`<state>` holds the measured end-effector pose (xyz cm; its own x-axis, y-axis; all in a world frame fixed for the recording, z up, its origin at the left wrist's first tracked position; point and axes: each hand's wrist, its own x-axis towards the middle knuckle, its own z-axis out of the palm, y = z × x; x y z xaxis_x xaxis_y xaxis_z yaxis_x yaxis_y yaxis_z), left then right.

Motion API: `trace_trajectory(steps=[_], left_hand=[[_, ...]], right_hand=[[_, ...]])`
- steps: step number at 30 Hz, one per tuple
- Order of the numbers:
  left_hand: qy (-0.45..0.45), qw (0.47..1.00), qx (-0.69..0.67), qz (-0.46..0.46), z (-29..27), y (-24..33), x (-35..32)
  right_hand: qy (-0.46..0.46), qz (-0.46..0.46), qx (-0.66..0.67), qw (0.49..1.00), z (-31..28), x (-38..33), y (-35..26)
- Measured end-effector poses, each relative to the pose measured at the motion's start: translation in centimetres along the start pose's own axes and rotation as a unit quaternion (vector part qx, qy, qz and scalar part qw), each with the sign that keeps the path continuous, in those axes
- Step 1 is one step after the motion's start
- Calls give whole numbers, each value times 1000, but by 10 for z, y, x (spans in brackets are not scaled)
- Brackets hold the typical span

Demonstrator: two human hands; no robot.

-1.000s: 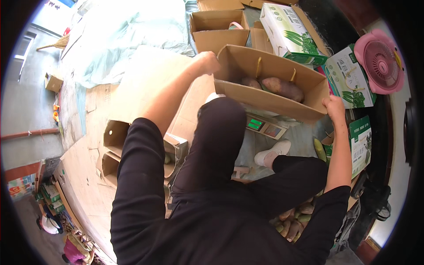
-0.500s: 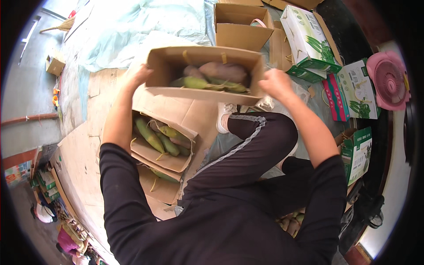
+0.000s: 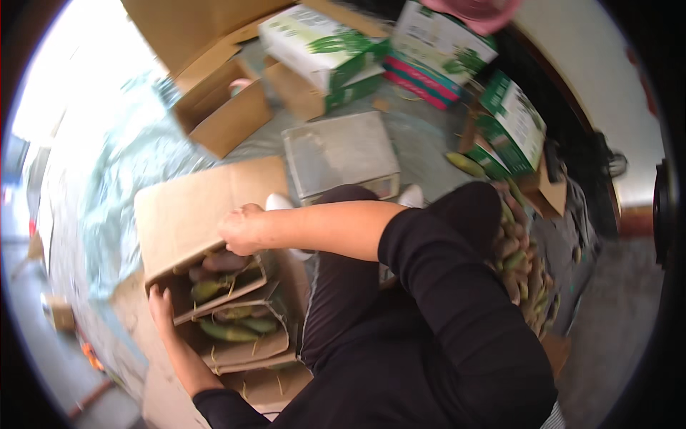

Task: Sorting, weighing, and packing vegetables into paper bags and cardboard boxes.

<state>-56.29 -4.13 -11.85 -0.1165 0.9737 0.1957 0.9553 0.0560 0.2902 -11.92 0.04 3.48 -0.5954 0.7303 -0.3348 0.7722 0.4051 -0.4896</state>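
An open cardboard box [image 3: 221,286] stands on the floor at my left, holding long green and reddish-brown produce [image 3: 223,262] whose kind I cannot make out. My left hand [image 3: 161,306] is closed on its left end wall. On the far rim, beside a broad upright-looking brown cardboard panel [image 3: 207,204], my right hand [image 3: 243,229] is closed with the fingers pointing down. Two more open boxes stand in line nearer to me; the middle box [image 3: 264,348] contains similar green produce [image 3: 232,330]. The nearest box [image 3: 268,386] is partly covered by my body.
A grey lidded box [image 3: 343,150] stands ahead of my feet. Beyond are an open brown carton [image 3: 225,118] and printed green-and-white cartons [image 3: 314,46]. A heap of produce [image 3: 522,272] lies at my right. Pale plastic sheeting [image 3: 128,193] spreads over the floor at far left.
The box has come down from mid-air to the floor at my left, beyond the other two boxes. My right arm now reaches across to the left, and the view has turned right.
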Motion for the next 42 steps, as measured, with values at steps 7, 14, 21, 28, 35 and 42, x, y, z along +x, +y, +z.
trace_trajectory(steps=[7,14,21,28,35,42], left_hand=[[-412,836,-341,-123,-1,160,-59],[-432,900,-24,48,38,157,-56],[-455,889,-42,21,29,206,-58],[-285,934,-181,119,-36,382,-20],[-222,889,-215,339,-47,536,-24],[-234,855,-106,450,-17,601,-31]], right_hand=[[165,109,57,979,-39,-91,132],[325,230,86,913,-64,-234,233],[385,376,220,814,-6,-378,308],[344,499,318,729,117,-448,364],[307,547,387,675,176,-465,379],[402,592,300,631,159,-455,416]])
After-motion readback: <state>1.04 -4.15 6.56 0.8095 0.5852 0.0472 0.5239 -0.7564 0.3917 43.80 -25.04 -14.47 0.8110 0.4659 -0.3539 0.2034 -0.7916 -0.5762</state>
